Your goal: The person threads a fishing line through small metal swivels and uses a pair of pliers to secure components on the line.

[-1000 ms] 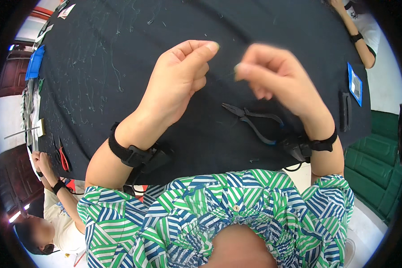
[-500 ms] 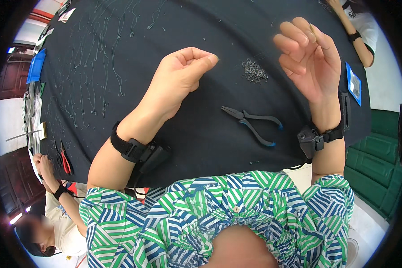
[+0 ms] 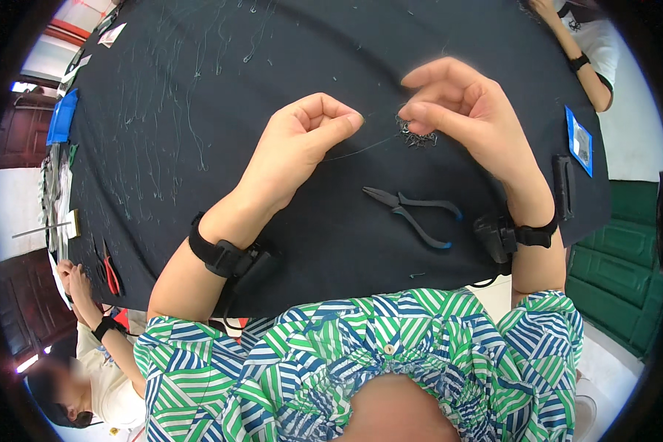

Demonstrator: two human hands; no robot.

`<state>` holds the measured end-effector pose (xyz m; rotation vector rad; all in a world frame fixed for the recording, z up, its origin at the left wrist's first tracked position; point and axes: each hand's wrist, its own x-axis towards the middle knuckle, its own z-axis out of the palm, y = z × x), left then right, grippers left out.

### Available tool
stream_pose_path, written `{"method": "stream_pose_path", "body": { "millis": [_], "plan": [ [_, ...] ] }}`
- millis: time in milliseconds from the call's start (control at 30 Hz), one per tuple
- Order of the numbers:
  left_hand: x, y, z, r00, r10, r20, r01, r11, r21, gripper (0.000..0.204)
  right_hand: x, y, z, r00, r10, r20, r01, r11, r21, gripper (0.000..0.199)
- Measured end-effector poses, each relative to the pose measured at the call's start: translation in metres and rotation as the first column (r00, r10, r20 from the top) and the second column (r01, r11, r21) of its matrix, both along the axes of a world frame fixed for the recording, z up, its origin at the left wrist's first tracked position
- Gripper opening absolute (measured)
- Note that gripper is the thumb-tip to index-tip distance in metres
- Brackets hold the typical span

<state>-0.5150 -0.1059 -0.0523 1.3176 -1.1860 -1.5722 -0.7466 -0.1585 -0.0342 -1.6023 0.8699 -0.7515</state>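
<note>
My left hand (image 3: 298,140) is closed in a pinch, thumb against forefinger, on a thin fishing line (image 3: 361,151) that curves from below the hand toward the right. Over a small heap of fish hooks (image 3: 420,140) is my right hand (image 3: 475,118). Its forefinger is raised, while the thumb and another fingertip come together; what lies between them is too small to make out. The hand hides part of the heap. Nearer to me, pliers (image 3: 405,204) with dark grips and blue tips lie with handles spread, untouched.
Several hooked lines (image 3: 155,132) lie across the black cloth (image 3: 309,247) at left. Red-handled pliers (image 3: 110,272) and a blue packet (image 3: 62,118) are at the left edge. Another blue packet (image 3: 580,144) lies right. Co-workers' arms (image 3: 88,295) show at lower left and upper right.
My right hand has come down and left from its raised position to the hook heap, turning as it moved. My left hand has shifted slightly toward me, still pinching. The curved line now shows.
</note>
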Motion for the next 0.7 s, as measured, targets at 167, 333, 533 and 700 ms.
{"method": "stream_pose_path", "body": {
  "millis": [167,333,533,700],
  "plan": [
    [-0.001,-0.001,0.003,1.000,0.018,-0.007,-0.018,1.000,-0.002,0.014,0.002,0.003,-0.007,1.000,0.011,-0.021,-0.012,0.996,-0.084,0.022],
    [-0.001,0.000,0.003,1.000,-0.024,-0.005,0.024,1.000,0.003,0.016,0.005,0.005,-0.005,0.992,-0.029,-0.125,0.005,0.983,-0.184,0.017],
    [0.000,0.001,0.003,0.999,-0.051,-0.005,0.051,0.999,-0.003,0.017,0.005,0.006,-0.001,0.980,-0.054,-0.190,-0.006,0.953,-0.304,0.015],
    [-0.002,0.003,0.004,0.996,-0.087,-0.005,0.086,0.995,-0.048,0.017,0.010,0.010,-0.001,0.987,-0.047,-0.154,0.003,0.962,-0.275,0.014]
  ]
}}
